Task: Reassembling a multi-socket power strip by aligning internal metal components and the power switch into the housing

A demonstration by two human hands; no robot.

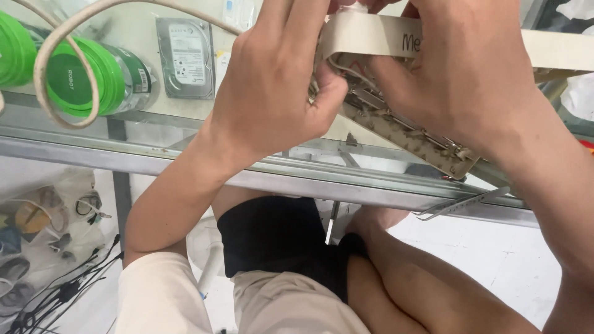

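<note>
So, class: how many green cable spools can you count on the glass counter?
2. One green spool lies at the upper left beside the hard drive; a second green spool is cut off by the left edge. More may lie out of view.

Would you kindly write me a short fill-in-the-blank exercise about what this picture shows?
1. Both hands, left hand and right hand, grip a beige ____ with metal parts showing.
2. The hard drive lies flat under the ____ tabletop.
3. The cable spool left of the hard drive is ____ in colour.
4. A beige cord forms a ____ in front of the spool.

Missing words: device; glass; green; loop
</note>
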